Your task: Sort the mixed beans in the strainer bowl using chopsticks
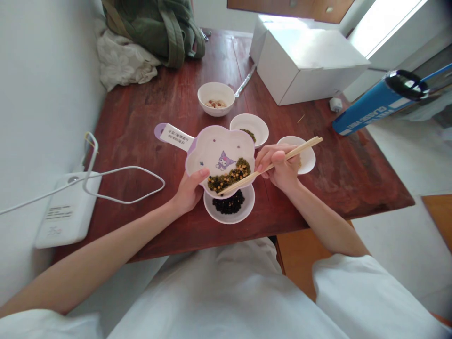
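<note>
My left hand (192, 188) grips the near left rim of a white and purple flower-shaped plate (205, 153), thumb on top. Mixed green, dark and yellow beans (229, 178) lie along its near right side. My right hand (278, 167) holds a pair of wooden chopsticks (300, 148), their tips among the beans at the near rim. The plate is held above a white bowl (229, 219) of black beans (229, 203), partly covering it. Behind my right hand stand a bowl (259, 125) with green beans and a partly hidden bowl (309, 160) with pale contents.
Farther back is a white bowl (215, 89) with nuts or beans. A white box (300, 61), blue cylindrical container (374, 106) and small white charger (335, 104) stand right. A green backpack (155, 28), white cable (130, 168) and power bank (67, 212) lie left.
</note>
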The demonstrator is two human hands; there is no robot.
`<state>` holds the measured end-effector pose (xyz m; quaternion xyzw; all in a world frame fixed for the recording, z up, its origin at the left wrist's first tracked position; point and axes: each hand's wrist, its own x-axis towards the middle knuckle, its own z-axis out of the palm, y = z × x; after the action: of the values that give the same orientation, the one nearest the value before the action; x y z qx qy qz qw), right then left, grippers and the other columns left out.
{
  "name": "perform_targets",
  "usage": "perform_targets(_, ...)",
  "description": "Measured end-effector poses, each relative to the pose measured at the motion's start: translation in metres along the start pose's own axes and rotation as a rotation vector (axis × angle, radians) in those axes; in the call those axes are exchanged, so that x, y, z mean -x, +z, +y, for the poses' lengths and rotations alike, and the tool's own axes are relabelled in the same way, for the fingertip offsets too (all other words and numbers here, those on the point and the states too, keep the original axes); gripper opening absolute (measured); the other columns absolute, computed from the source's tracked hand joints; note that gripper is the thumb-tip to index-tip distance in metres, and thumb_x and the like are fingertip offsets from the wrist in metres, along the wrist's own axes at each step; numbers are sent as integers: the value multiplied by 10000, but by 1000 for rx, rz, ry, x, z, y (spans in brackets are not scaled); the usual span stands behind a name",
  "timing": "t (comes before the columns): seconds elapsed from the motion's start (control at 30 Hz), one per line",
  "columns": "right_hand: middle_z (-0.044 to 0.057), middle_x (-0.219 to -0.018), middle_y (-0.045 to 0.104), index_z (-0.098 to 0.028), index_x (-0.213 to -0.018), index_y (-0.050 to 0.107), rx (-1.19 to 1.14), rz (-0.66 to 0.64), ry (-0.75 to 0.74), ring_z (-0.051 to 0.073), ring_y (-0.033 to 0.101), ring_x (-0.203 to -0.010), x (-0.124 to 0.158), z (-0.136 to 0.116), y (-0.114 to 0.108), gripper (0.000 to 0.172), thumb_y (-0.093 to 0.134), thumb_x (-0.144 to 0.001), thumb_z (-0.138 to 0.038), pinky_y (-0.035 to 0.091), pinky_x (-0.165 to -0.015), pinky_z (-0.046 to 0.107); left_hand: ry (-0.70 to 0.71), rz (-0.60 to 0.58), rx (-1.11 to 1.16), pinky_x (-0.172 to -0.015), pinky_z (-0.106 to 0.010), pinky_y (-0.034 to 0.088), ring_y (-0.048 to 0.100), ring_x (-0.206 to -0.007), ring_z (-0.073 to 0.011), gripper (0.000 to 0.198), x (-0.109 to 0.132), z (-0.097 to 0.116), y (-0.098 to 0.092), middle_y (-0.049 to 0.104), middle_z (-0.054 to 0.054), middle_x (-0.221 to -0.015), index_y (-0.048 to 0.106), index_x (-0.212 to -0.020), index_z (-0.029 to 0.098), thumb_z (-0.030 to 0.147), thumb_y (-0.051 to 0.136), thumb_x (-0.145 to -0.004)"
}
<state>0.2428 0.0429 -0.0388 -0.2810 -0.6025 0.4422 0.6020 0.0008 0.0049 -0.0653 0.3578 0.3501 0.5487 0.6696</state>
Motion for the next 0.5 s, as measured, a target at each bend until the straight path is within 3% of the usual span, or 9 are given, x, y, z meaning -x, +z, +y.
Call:
perform_targets(0.3, 62, -579, 787, -222, -606, 865, -72, -17, 26, 78, 499, -306, 0, 5, -2, 688, 847, -1019, -772, 307, -284, 209, -27, 33, -2, -1346, -644, 596, 766, -1533, -506, 973, 1, -5, -10, 919, -165, -1429, 749, -1626, 216, 630, 1040, -795)
perform_targets(0.5, 49, -560, 761, -221, -592, 851, -75, -17, 12, 75, 495, -307, 0, 6, -2, 694, 842, -1029, -760, 314, -286, 207, -6, 25, -7, -1355, -653, 588, 750, -1553, -514, 932, 1, -3, -7, 905, -159, -1473, 762, -1615, 233, 636, 1024, -817)
